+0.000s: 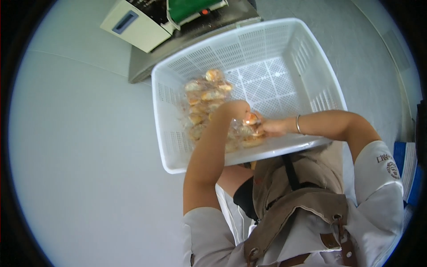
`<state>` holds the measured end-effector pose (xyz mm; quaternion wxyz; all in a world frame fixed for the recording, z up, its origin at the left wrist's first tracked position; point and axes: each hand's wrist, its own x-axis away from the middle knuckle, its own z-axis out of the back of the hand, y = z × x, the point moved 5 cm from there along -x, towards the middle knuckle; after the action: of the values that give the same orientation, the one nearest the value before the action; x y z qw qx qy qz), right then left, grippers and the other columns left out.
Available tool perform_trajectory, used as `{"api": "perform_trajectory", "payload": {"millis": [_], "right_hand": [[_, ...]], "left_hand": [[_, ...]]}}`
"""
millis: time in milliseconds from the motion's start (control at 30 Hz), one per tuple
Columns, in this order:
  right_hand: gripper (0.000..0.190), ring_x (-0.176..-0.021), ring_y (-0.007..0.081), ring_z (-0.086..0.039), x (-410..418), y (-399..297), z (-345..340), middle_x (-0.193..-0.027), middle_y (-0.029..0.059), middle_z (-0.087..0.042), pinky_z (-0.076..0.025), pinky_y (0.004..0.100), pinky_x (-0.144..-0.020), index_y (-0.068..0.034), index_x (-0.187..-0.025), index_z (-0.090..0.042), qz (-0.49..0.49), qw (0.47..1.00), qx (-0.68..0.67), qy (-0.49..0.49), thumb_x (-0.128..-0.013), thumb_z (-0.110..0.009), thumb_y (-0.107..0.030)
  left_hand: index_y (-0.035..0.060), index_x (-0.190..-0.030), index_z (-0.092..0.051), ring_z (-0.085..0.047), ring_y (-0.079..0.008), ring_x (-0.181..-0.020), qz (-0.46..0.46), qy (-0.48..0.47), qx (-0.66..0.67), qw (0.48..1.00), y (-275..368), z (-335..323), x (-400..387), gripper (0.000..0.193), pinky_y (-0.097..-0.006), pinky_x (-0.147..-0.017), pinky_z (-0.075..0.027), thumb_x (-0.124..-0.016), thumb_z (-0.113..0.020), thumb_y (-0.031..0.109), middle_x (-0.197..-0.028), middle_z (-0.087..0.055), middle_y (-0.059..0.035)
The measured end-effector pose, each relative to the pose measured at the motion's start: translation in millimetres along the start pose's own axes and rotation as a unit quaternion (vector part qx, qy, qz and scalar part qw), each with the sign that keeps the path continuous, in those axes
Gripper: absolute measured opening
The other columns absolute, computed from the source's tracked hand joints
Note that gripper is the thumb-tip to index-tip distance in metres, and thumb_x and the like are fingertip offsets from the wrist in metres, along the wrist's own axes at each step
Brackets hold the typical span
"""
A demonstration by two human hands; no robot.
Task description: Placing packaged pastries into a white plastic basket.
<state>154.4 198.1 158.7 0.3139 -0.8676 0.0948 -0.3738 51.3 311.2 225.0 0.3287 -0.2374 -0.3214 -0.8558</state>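
Observation:
A large white plastic basket (273, 152) stands before me, with several bread rolls in clear wrappers (213, 95) lined up along its left side. My left hand (239, 107) is bent at the wrist over the near rolls; its fingers are mostly hidden, beside an orange-brown wrapped roll (250, 119). From the right, my right hand (272, 127) reaches in with its fingers around the side of wrapped bread at the near end of the rows. Both hands are close together, and slight blur hides the exact finger contact. A bracelet circles my right wrist.
Behind the basket is a metal table (186, 41) bearing a cream-coloured machine (136, 26) with a green belt (190, 8) and a red button. A pale wall or floor surface lies at the left. Blue and white items (408, 170) are at the far right.

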Motion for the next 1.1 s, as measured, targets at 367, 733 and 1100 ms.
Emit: {"api": "perform_trajectory", "payload": {"millis": [367,733,1100], "right_hand": [[0.101,-0.139,0.0417,-0.027,53,-47,33,-0.152,0.0229,-0.022,-0.036,0.0567,-0.106,-0.015,-0.152,0.013,-0.137,0.984,0.077,0.089,-0.083,-0.06,-0.008],[0.069,-0.138,0.0338,-0.033,81,-107,13,-0.146,0.0208,-0.038,-0.033,0.0477,-0.108,-0.005,-0.145,-0.034,0.099,0.95,0.16,0.25,-0.09,-0.059,-0.039],[0.051,-0.124,0.0361,-0.047,73,-130,18,-0.133,0.0235,-0.05,-0.039,0.0417,-0.104,-0.001,-0.134,-0.047,0.291,0.757,0.462,0.359,-0.091,-0.06,-0.025]], "left_hand": [[0.0086,-0.135,-0.053,-0.055,-0.0327,-0.118,-0.087,0.02,0.1,0.991,-7,-17,-4,0.054,-0.0388,-0.1,-0.042,-0.083,-0.066,0.015,-0.13,-0.057,-0.0195],[0.0016,-0.108,-0.065,-0.06,-0.0374,-0.101,-0.145,0.193,0.067,0.968,29,19,3,0.031,-0.045,-0.088,-0.047,-0.091,-0.059,0.026,-0.105,-0.064,-0.0219],[0.0058,-0.111,-0.068,-0.061,-0.0355,-0.102,-0.049,0.309,0.05,0.948,20,49,43,0.028,-0.0443,-0.089,-0.047,-0.091,-0.06,0.024,-0.11,-0.065,-0.0182]]}}
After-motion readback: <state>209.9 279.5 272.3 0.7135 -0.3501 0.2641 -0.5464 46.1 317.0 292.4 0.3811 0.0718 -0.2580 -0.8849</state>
